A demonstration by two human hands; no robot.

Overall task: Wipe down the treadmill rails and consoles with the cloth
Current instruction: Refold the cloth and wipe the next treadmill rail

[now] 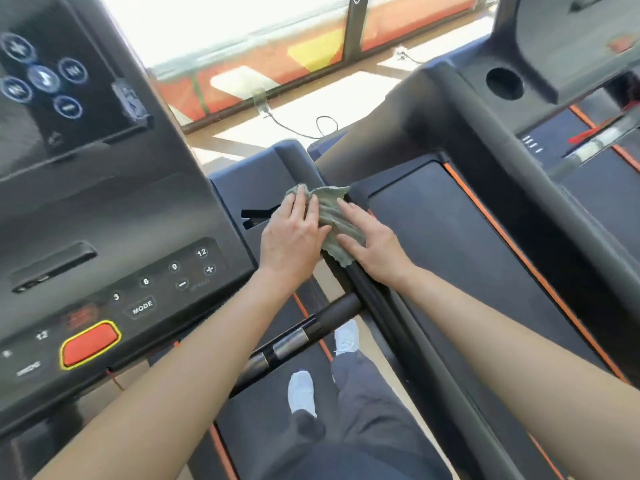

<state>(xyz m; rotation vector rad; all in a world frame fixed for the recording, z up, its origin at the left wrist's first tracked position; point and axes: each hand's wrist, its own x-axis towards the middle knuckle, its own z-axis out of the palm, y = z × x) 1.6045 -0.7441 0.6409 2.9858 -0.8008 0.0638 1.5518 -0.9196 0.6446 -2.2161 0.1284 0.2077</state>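
A green cloth (330, 216) lies draped over the dark side rail (367, 292) of the treadmill, just right of the console (114, 220). My left hand (294, 233) presses flat on the cloth's left part with straight fingers. My right hand (370, 244) rests on its right part, fingers stretched over the rail. The cloth's middle shows between the two hands; the rest is hidden under them. The console has a dark screen, numbered buttons and a red stop button (90, 344).
A second treadmill (485, 133) stands close on the right, with its own rail, a cup hole and an orange-edged belt (460, 244). A short handlebar (294, 337) crosses below my hands. My feet stand on the belt below. A cable (311, 129) lies on the floor by the window.
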